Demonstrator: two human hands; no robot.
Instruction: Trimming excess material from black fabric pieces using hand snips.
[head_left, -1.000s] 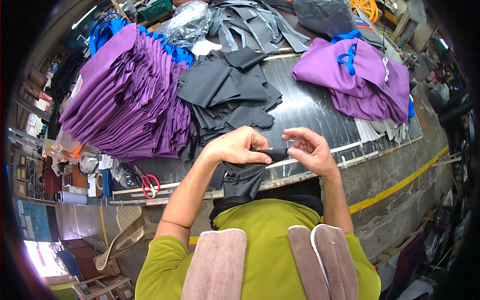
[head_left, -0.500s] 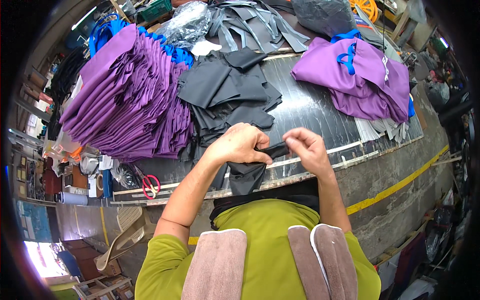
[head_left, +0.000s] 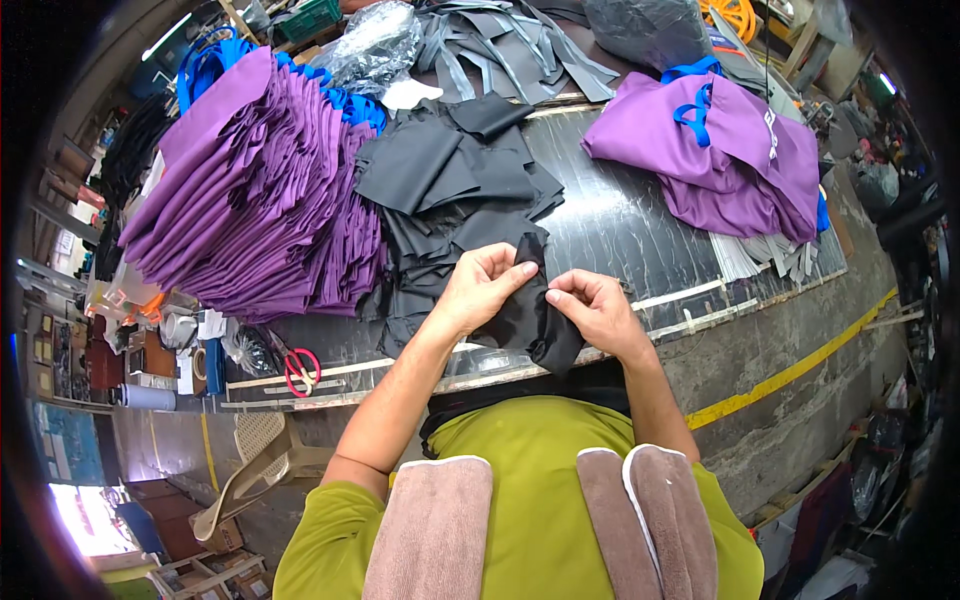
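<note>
Close to the table's front edge, both hands hold a piece of black fabric (head_left: 552, 342), folded and crumpled. My left hand (head_left: 484, 290) is closed on its upper part, thumb lying over the cloth. At its right edge, my right hand (head_left: 602, 312) pinches the fabric between thumb and fingertips. Just beyond my hands lies a loose pile of black fabric pieces (head_left: 440, 172), partly hidden by my left hand. A tall stack of folded purple fabric (head_left: 255, 190) with blue straps stands to its left.
Purple cloth (head_left: 690, 130) with blue handles lies at the right on the dark table (head_left: 590, 220), over pale strips. Red-handled scissors (head_left: 299, 370) rest near the left front edge. Grey strips (head_left: 510, 50) and clear plastic (head_left: 370, 45) are at the back. A plastic chair (head_left: 258, 465) stands left.
The black piece has been turned, with one end now pointing up and away. My left hand has shifted slightly right, and my right hand has come down and left onto the cloth's edge.
</note>
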